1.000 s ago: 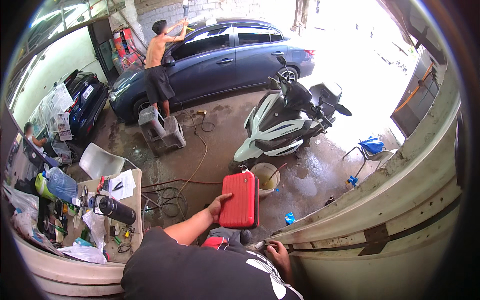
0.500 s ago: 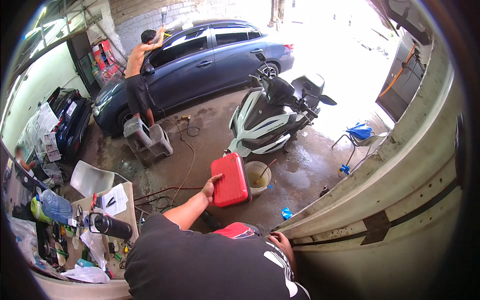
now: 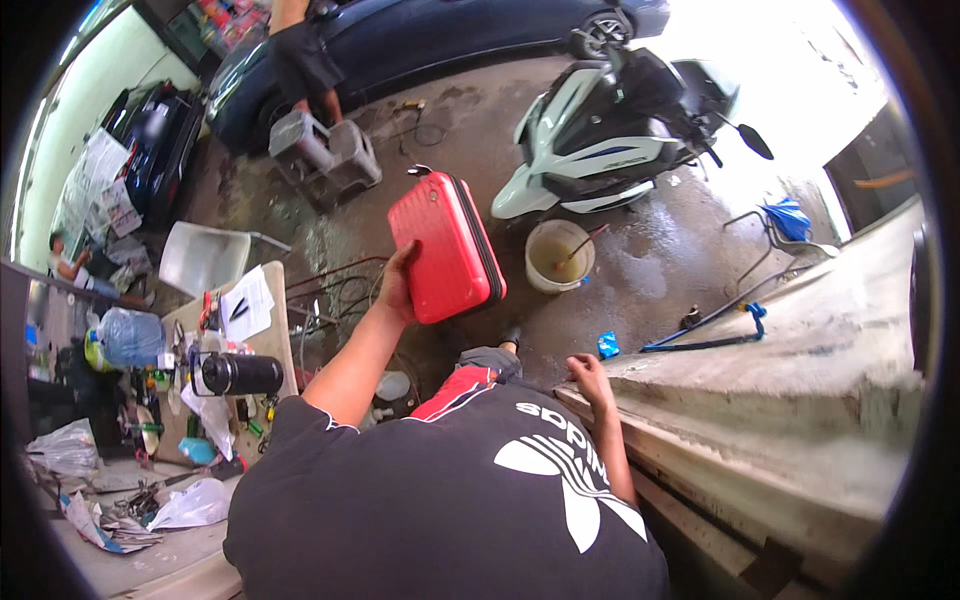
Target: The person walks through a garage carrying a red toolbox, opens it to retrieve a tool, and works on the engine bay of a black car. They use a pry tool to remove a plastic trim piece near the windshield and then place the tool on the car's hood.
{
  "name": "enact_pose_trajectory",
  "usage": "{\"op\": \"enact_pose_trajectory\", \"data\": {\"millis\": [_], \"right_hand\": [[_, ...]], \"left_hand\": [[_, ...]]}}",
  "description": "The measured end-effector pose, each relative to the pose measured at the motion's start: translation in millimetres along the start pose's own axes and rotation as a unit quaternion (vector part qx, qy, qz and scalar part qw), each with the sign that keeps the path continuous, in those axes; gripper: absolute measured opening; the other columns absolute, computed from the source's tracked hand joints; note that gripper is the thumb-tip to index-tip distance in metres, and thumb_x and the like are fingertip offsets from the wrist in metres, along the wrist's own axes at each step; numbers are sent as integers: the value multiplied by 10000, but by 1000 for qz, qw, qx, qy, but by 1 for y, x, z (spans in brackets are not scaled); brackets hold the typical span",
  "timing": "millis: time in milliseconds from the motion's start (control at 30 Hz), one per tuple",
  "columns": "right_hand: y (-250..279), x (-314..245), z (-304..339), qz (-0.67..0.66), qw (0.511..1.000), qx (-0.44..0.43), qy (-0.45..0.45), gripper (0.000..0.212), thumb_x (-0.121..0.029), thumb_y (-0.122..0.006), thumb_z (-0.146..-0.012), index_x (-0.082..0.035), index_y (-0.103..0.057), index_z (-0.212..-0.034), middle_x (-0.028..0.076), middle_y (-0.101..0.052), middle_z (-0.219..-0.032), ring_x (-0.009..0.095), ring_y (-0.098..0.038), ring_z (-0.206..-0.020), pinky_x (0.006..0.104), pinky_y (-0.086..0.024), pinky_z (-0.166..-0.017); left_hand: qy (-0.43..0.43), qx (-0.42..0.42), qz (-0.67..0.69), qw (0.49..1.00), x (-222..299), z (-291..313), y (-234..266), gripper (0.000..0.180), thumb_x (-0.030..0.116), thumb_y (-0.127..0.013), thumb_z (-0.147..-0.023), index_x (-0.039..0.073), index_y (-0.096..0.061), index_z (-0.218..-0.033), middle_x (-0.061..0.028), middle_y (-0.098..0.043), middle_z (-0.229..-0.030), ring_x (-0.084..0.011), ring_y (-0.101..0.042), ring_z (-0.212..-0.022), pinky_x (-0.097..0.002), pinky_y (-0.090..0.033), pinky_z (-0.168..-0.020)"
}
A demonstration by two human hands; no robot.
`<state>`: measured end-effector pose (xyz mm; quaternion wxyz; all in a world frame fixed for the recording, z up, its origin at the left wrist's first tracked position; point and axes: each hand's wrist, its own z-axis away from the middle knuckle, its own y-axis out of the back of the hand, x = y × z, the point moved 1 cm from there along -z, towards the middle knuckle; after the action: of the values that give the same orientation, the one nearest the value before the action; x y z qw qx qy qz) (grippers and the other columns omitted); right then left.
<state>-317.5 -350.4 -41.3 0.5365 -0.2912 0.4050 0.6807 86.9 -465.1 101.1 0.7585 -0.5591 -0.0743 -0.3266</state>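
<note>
My left hand (image 3: 398, 285) grips a red hard-shell zip case (image 3: 440, 250) by its left edge and holds it out in front of me. The case has ribbed faces, a black zip around its side and a small strap at the top corner. My right hand (image 3: 590, 380) is raised beside the pale ledge (image 3: 690, 372) on my right. Its fingers are loosely bent and apart, with nothing seen in them. Just beyond the case a white bucket (image 3: 540, 282) holds murky liquid and a stick-like handle.
A white and black scooter (image 3: 600, 150) stands ahead, near a dark blue car (image 3: 420, 50) with a person's legs (image 3: 305, 70) beside it. Grey stools (image 3: 325, 155), a white chair (image 3: 205, 255) and a cluttered table (image 3: 275, 310) with a black flask (image 3: 242, 374) lie leftward. Hoses cross the wet floor.
My view has tipped downward and turned. The case is raised higher and turned, still in my left hand. My right hand has come up and forward from beside my body.
</note>
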Motion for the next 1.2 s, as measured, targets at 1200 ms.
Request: {"op": "enact_pose_trajectory", "data": {"millis": [1200], "right_hand": [[-219,-108,-435,625,541,-493,271,268,-265,-645,-870,-115,-720,-1079,168,-739,-1049,371,-707,-1006,475,-561,-817]], "left_hand": [[-515,368,138,762,42,110,137,641,408,-569,-952,36,-452,-1461,-159,-596,-1397,-347,-589,-1259,-514,-437,-1108]]}}
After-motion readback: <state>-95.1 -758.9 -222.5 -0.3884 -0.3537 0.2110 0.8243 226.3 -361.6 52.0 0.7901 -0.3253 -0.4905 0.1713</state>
